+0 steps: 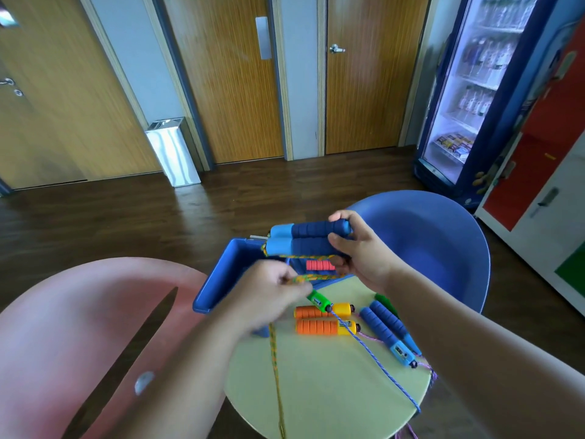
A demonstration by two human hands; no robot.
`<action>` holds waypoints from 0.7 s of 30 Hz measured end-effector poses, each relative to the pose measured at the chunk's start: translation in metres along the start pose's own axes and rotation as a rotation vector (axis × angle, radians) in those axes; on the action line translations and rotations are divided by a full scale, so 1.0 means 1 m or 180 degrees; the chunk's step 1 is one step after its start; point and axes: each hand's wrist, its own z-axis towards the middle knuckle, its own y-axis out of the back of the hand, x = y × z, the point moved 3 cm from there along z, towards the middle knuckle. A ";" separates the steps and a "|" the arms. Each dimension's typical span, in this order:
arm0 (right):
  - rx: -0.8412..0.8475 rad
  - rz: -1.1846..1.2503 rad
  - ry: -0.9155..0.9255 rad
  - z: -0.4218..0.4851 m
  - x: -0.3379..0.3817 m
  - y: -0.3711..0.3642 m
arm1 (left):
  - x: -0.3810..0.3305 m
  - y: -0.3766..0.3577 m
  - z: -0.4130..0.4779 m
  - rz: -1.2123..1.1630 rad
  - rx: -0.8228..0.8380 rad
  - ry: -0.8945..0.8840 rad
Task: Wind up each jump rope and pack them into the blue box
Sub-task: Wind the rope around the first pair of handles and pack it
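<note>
My right hand (361, 251) grips two dark blue foam handles (308, 237) held side by side above the blue box (218, 280). My left hand (278, 289) pinches their yellow-orange braided rope (274, 359), which loops under the handles and hangs down past the table edge. Inside the box lies a red ribbed handle (319, 265). On the table rest two orange-and-yellow handles (319, 326), a green handle (318, 301) with a blue rope (380, 359), and two blue handles (387, 327) with a purple rope.
The small round pale green table (316, 391) holds everything, with the box overhanging its far left edge. A pink chair (79, 327) stands at left and a blue chair (427, 236) behind. A drinks fridge (474, 90) and wooden doors line the wall.
</note>
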 end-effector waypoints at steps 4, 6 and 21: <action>0.0250 -0.0362 0.0140 -0.020 -0.004 -0.013 | -0.037 0.046 0.011 0.0545 -0.0298 -0.0544; 0.0383 -0.0823 0.0429 -0.031 0.000 -0.023 | -0.055 0.058 0.017 0.0896 -0.0311 -0.0812; -0.0078 -0.0209 0.1046 -0.078 0.008 -0.033 | -0.105 0.057 0.036 0.1273 0.0630 -0.0752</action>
